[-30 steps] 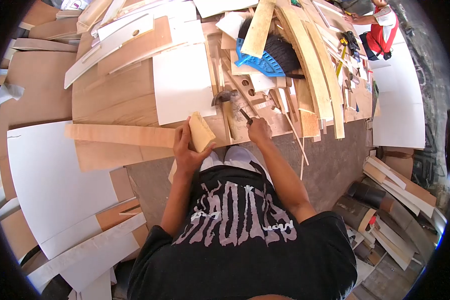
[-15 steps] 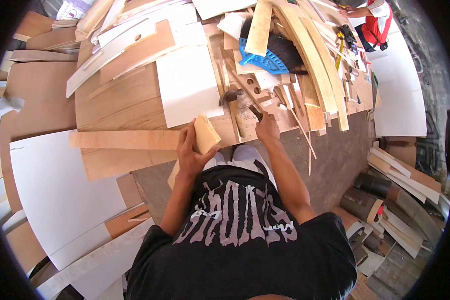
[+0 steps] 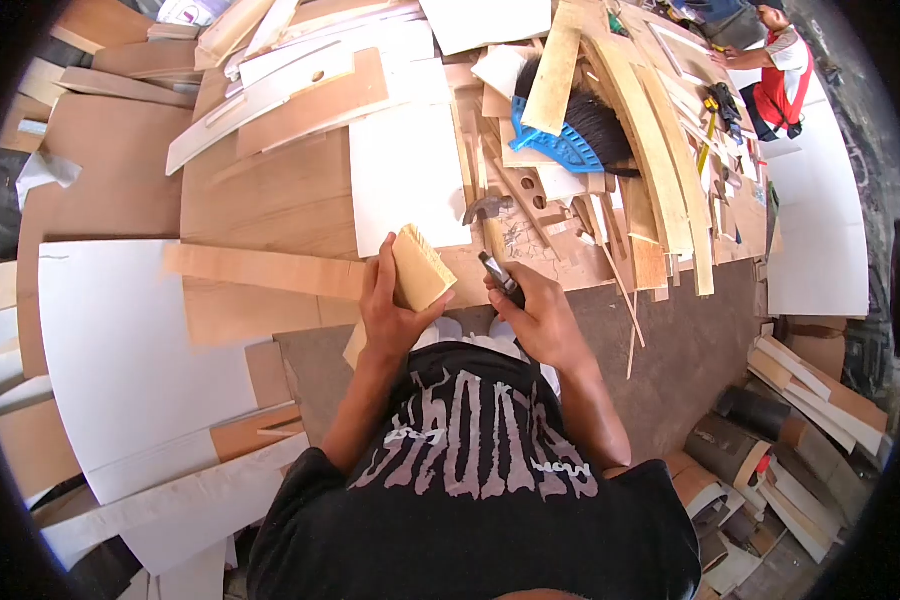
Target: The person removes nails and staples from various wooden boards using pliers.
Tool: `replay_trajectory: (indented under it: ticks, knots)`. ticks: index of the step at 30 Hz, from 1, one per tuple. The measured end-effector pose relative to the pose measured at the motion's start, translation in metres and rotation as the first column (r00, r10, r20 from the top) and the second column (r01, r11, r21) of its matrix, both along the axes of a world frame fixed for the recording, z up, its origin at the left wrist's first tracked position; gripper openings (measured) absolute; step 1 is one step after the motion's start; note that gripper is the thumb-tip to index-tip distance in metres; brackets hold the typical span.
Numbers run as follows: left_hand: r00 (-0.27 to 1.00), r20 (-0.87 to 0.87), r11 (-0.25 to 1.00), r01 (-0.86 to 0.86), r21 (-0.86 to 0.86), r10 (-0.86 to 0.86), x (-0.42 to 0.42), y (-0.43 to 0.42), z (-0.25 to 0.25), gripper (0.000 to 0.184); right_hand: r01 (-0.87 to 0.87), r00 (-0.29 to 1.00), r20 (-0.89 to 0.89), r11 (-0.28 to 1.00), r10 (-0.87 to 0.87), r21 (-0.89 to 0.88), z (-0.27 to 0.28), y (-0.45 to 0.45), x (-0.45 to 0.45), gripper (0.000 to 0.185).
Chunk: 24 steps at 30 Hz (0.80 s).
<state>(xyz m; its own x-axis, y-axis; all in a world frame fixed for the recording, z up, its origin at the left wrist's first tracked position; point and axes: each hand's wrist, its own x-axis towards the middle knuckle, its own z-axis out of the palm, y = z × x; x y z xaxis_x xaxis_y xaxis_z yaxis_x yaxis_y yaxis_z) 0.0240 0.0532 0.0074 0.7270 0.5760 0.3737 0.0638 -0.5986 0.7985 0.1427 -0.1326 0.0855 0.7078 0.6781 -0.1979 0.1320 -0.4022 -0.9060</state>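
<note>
My left hand (image 3: 390, 315) is closed round a pale wooden board (image 3: 423, 272), its cut end raised over the table's near edge. Behind that hand a thin wood strip (image 3: 270, 270) stretches off to the left. In my right hand (image 3: 540, 315) is a short dark hand tool (image 3: 502, 280) with a shiny metal end; its exact kind is unclear. The tool points toward the board, with a gap between them. Just beyond, a claw hammer (image 3: 492, 215) lies on the table beside scattered small metal pieces, probably nails.
The worktable (image 3: 260, 200) bears a white panel (image 3: 400, 160), a blue broom head (image 3: 560, 140) with dark bristles and long planks (image 3: 650, 150). A person in red and white (image 3: 780, 80) stands at the far right. Offcuts (image 3: 820, 390) are piled on the floor at right.
My right hand has drawn back from the table toward my body, bringing the dark tool nearer the board. The left hand still grips the board. The whole view has shifted slightly.
</note>
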Motion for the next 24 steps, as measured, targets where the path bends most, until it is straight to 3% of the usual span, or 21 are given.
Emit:
replay_trajectory:
  ticks: [2,6,8,11,24]
  knots:
    - [1.000,0.014,0.999,-0.021,0.036,0.020,-0.003,-0.005,0.002,0.108,-0.072,0.965,0.250,0.996,0.085,-0.060,0.015,0.002,0.001,0.028]
    - [0.999,0.028,0.990,-0.027,0.140,0.023,0.000,-0.019,0.006,0.111,-0.166,0.927,0.343,0.986,0.154,0.005,0.030,-0.003,0.006,0.026]
    - [0.999,0.035,0.986,-0.039,0.160,0.034,0.003,-0.027,0.008,0.111,-0.143,0.894,0.422,0.988,0.151,-0.052,0.030,-0.005,0.008,0.023]
    - [0.998,0.030,0.988,-0.064,0.140,0.061,0.008,-0.038,0.010,0.111,-0.066,0.906,0.405,0.987,0.121,-0.147,0.032,-0.012,0.009,0.021]
    - [0.989,-0.033,0.982,-0.136,0.133,0.141,0.024,-0.086,0.017,0.110,-0.117,0.908,0.378,0.976,0.181,-0.185,0.036,-0.051,0.029,0.029]
